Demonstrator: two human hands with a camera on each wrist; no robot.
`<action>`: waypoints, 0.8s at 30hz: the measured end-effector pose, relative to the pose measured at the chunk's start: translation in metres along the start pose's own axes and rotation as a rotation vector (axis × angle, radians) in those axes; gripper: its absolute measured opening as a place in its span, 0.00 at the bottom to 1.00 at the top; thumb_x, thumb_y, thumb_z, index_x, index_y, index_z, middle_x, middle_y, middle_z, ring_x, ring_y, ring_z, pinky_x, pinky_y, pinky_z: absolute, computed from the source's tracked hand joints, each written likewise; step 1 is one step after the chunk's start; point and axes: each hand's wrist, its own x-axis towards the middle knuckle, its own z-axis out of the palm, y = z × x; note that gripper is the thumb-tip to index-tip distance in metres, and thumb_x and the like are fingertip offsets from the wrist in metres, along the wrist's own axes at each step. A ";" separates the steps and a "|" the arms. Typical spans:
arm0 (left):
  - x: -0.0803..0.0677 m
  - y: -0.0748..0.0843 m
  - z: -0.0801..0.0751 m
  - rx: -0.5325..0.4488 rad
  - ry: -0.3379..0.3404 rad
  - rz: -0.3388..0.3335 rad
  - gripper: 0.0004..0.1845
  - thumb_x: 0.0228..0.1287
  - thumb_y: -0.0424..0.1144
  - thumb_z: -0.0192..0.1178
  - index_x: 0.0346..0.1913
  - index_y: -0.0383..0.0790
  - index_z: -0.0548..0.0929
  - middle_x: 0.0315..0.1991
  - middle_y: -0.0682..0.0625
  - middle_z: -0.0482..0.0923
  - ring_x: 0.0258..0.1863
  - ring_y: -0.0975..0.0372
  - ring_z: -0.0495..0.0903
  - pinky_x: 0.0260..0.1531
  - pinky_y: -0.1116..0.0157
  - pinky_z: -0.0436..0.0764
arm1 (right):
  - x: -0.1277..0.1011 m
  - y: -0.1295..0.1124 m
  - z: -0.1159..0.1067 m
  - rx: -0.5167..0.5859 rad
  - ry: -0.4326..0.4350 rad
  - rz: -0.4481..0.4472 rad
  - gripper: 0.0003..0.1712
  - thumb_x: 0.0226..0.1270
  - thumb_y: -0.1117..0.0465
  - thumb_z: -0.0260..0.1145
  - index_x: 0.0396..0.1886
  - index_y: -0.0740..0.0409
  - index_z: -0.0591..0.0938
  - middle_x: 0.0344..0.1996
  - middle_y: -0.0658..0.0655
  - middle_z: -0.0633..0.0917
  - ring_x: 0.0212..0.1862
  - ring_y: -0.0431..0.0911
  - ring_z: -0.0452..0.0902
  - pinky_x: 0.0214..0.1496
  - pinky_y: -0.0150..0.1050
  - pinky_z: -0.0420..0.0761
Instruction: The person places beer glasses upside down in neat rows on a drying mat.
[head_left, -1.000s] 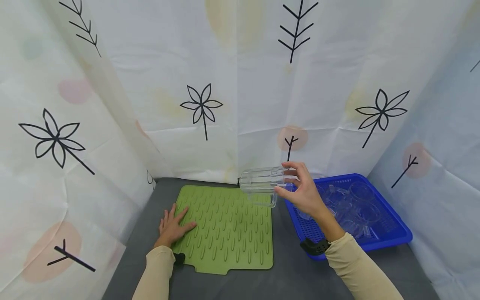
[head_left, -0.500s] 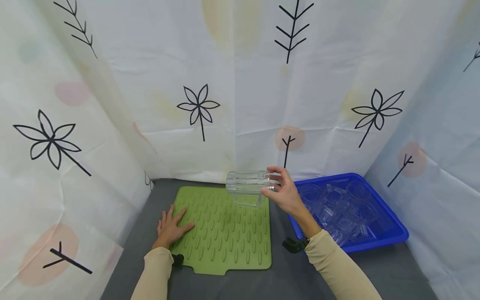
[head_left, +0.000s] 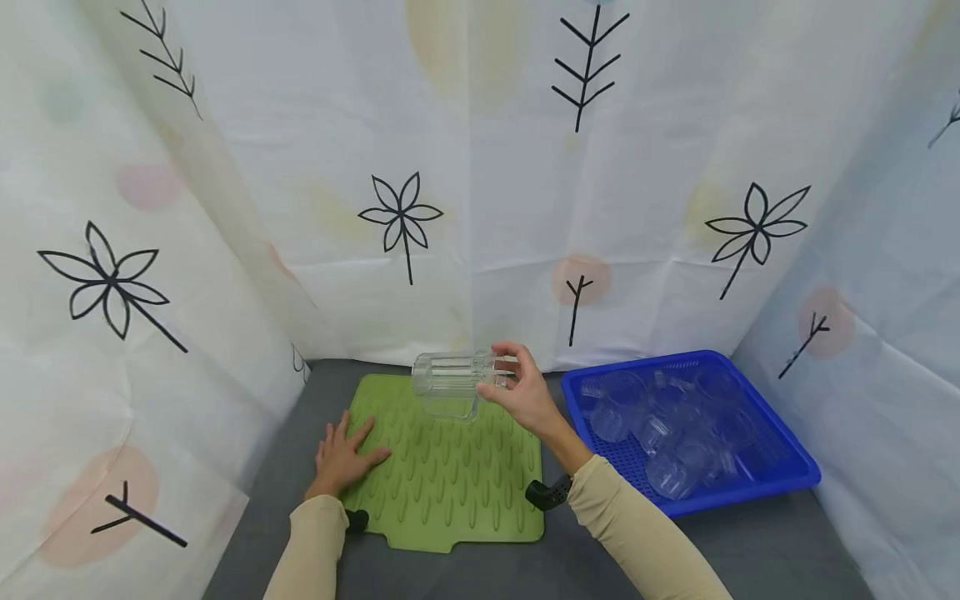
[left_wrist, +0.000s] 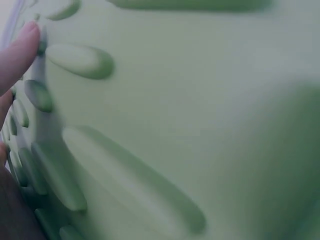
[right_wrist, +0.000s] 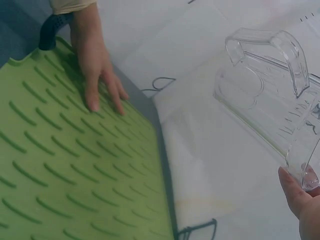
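A clear mug (head_left: 450,375) lies sideways in the air above the far part of a green ridged drying mat (head_left: 450,500). My right hand (head_left: 525,396) grips it round one end, thumb below and fingers above, and the mug's handle hangs down in the head view. In the right wrist view the see-through mug (right_wrist: 265,95) shows its handle and one end, with fingertips at its edge. My left hand (head_left: 343,457) rests with spread fingers on the mat's left edge. Only part of that hand (left_wrist: 17,57) shows beside the mat's ridges in the left wrist view.
To the right stands a blue plastic basket (head_left: 780,492) with several clear mugs or glasses (head_left: 675,442) heaped in it. The grey table (head_left: 585,550) carries mat and basket. Printed white curtains (head_left: 510,208) close off the back and both sides.
My right hand has carried the mug leftward, from near the basket to over the mat. The left hand has stayed on the mat's edge.
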 end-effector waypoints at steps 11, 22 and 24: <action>0.003 -0.001 0.002 0.003 -0.019 -0.034 0.50 0.61 0.68 0.64 0.81 0.52 0.59 0.84 0.37 0.31 0.80 0.32 0.27 0.73 0.28 0.34 | 0.002 0.021 0.037 0.063 -0.052 -0.007 0.40 0.68 0.71 0.69 0.75 0.65 0.62 0.72 0.69 0.62 0.72 0.68 0.63 0.72 0.59 0.72; -0.005 0.019 -0.007 -0.054 -0.054 -0.093 0.45 0.68 0.60 0.63 0.81 0.46 0.59 0.83 0.33 0.31 0.79 0.29 0.26 0.73 0.26 0.34 | 0.002 0.041 0.058 0.030 0.018 0.034 0.38 0.66 0.64 0.73 0.72 0.61 0.66 0.70 0.64 0.66 0.70 0.61 0.68 0.72 0.58 0.74; -0.004 0.022 -0.011 -0.054 -0.069 -0.105 0.44 0.70 0.60 0.60 0.81 0.44 0.58 0.83 0.32 0.31 0.79 0.28 0.27 0.72 0.26 0.36 | 0.002 0.044 0.061 0.022 0.010 0.039 0.38 0.67 0.62 0.73 0.72 0.61 0.66 0.70 0.64 0.66 0.70 0.63 0.67 0.72 0.59 0.73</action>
